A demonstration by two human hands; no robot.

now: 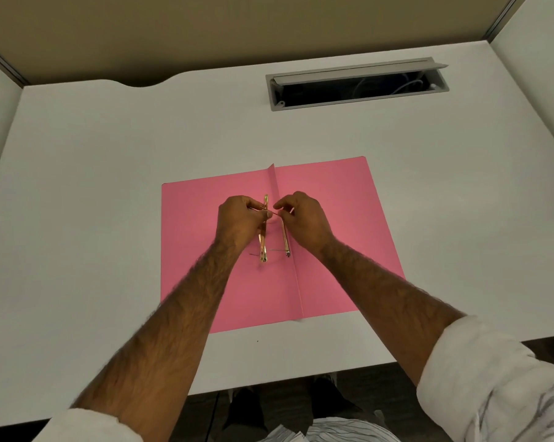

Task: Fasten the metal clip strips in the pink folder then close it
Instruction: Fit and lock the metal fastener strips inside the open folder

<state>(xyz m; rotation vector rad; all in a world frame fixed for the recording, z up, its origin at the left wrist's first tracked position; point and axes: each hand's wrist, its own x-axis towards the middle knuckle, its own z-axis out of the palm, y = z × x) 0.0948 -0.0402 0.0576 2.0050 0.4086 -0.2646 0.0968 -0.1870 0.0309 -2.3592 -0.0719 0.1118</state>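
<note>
The pink folder point(333, 237) lies open and flat on the white desk, its centre fold running away from me. Two gold metal clip strips sit beside the fold. The left strip point(263, 247) is lifted at its far end, and my left hand point(237, 220) grips it there. The right strip point(285, 237) lies along the fold; my right hand point(304, 218) pinches a thin metal prong at its far end. The fingertips of both hands nearly meet above the fold. A thin prong sticks out sideways at each strip's near end.
The white desk point(109, 186) stretches wide on both sides of the folder. A grey cable tray opening point(358, 84) with its lid raised sits at the back right. Partition walls border the desk at the back and both sides. The desk's front edge is close to my body.
</note>
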